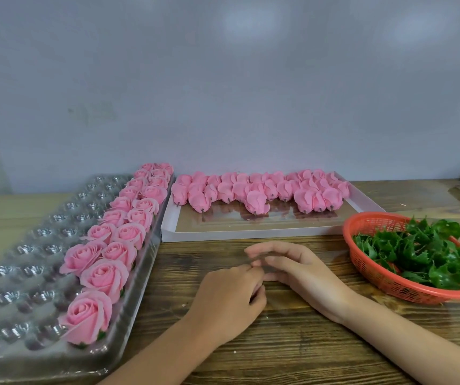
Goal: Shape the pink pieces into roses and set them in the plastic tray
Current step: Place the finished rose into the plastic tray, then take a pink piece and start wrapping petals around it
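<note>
Just now both hands rest on the wooden table (278,343), fingertips meeting in front of the person, and neither carries a pink piece. The right hand (292,269) lies with its grip apart, fingers loosely arched and nothing between them. The left hand (231,297) shows its back to the camera with the fingers curled under, so whether that grip pinches some small thing cannot be told. The unshaped pink pieces (251,193) lie straight ahead of the hands, beyond them, crowded along the far side of a shallow white box (251,236). The row runs from left to right, and each piece lies on its side with its dark stub pointing back towards the person. One piece (255,204) juts out nearest, almost in line with the right hand's fingertips. The right hand is the nearer, so a forward reach over the box's near rim looks like the next move, taking a piece stub-first. The finished roses (103,273) fill two rows along the right edge of the clear plastic tray (28,259), which lies to the left of the left hand, its other cups unfilled. To the right, a red basket (373,276) holds green leaf pieces (417,251).
</note>
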`<state>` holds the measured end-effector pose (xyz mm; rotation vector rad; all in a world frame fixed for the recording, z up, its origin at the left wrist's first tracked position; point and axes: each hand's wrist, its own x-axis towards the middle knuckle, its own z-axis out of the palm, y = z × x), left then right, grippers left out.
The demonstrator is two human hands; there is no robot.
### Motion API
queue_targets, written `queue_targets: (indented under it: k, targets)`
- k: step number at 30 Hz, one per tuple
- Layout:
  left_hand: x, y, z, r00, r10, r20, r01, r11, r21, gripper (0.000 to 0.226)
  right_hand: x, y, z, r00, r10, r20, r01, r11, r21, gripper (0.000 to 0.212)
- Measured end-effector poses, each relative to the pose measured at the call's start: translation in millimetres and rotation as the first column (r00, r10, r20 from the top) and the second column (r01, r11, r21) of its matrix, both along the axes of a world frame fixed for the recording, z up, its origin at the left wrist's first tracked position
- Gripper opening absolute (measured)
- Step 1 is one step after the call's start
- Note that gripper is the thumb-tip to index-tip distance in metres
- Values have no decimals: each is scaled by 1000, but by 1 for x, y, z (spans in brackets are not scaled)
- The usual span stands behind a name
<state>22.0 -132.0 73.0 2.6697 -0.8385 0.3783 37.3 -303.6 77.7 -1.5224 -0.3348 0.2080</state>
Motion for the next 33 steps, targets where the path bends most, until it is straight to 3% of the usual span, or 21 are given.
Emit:
queue_targets:
  k: [5, 8, 13, 16, 19, 21, 26, 33]
  targets:
    - [4, 1, -1, 1000, -5, -12, 5, 1000, -13, 28, -1, -1, 30, 984, -27, 175, 92, 922, -376, 29]
    - [6, 1, -2, 999, -12, -30, 11, 999, -34, 29, 9, -19, 59, 946, 17, 324, 215, 714, -666, 22]
    - [9, 2, -2, 998, -21, -51, 18, 998, -57, 28, 58, -64, 96, 911, -95, 402, 406, 380, -831, 19]
    - [10, 2, -1, 998, -30, -63, 25, 998, -65, 28, 103, -93, 103, 919, -163, 359, 384, 157, -910, 24]
    - [11, 3, 1, 996, -27, -85, 20, 996, -82, 25, 132, -111, 94, 937, -213, 276, 284, 4, -959, 31]
    - [13, 4, 2, 995, -29, -96, 20, 996, -92, 23, 139, -119, 86, 945, -230, 234, 236, -17, -972, 37]
    - [14, 4, 2, 995, -42, -89, 33, 994, -108, 23, 153, -126, 70, 949, -259, 179, 197, 46, -979, 48]
    - [17, 5, -1, 994, -48, -103, 32, 989, -147, 25, 160, -121, 57, 937, -240, 252, 272, 53, -961, 47]
